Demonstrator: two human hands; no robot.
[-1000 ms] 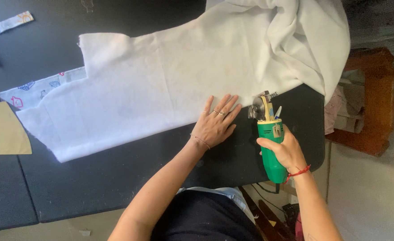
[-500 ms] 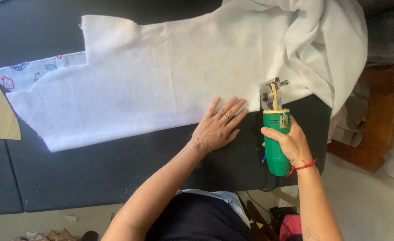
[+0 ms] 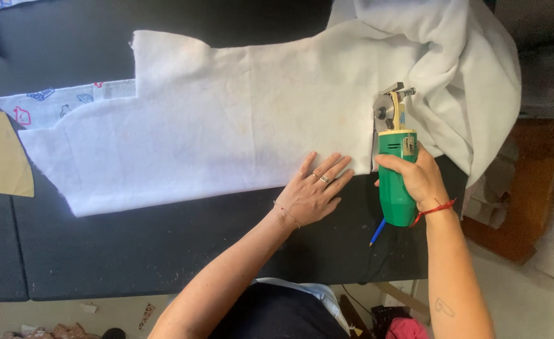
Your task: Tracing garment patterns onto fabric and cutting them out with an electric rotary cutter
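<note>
Fingers of the left hand (image 3: 313, 196) press flat, open, on white padded fabric (image 3: 239, 125), while at three o'clock the right hand (image 3: 416, 177) grips a green handheld rotary cutter (image 3: 395, 179).

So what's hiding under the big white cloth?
Under the white cloth a printed fabric peeks out at its left edge, lying on the dark table. How far it runs underneath is covered.

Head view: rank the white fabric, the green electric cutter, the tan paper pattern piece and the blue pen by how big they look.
1. white fabric
2. tan paper pattern piece, partly cut off at the frame edge
3. green electric cutter, close to the pattern piece in apparent size
4. blue pen, mostly hidden
</note>
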